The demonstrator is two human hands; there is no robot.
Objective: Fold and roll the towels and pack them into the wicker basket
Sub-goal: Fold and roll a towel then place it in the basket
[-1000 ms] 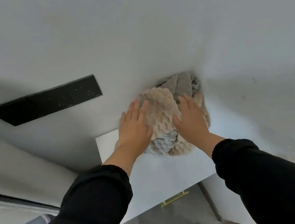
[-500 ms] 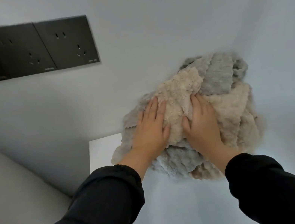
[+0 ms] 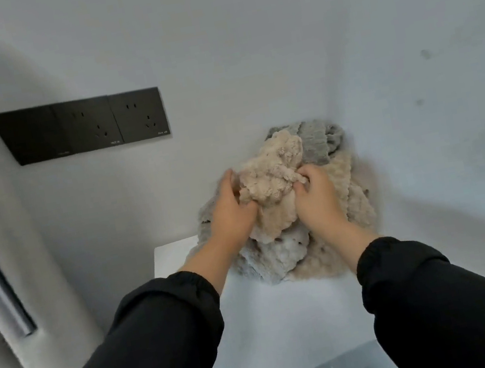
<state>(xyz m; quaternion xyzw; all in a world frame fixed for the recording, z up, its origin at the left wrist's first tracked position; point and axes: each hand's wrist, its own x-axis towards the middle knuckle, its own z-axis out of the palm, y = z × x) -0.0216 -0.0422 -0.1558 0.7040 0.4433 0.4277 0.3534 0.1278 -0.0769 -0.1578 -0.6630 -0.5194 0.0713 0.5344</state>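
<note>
1. Here, a heap of towels (image 3: 275, 257) lies on the white bench (image 3: 291, 321), pushed into the corner where two pale walls meet.
2. The topmost one, a beige towel (image 3: 269, 179), sits bunched on top of the heap, between the two hands.
3. The left hand (image 3: 233, 214) grips the beige towel's left side, its fingers curled into the cloth.
4. The right hand (image 3: 315, 200) grips the right side, its fingers dug into the folds, with more of the heap just beside and under it.
5. The hands are near each other, with only the bunched cloth between them.
6. A grey towel (image 3: 318, 141) lies behind the beige one, against the corner, and neither hand touches it.
7. Black sleeves (image 3: 153, 345) cover both forearms to the wrist.
8. A black socket panel (image 3: 82, 126) is set in the wall to the left, well apart from the heap.
</note>
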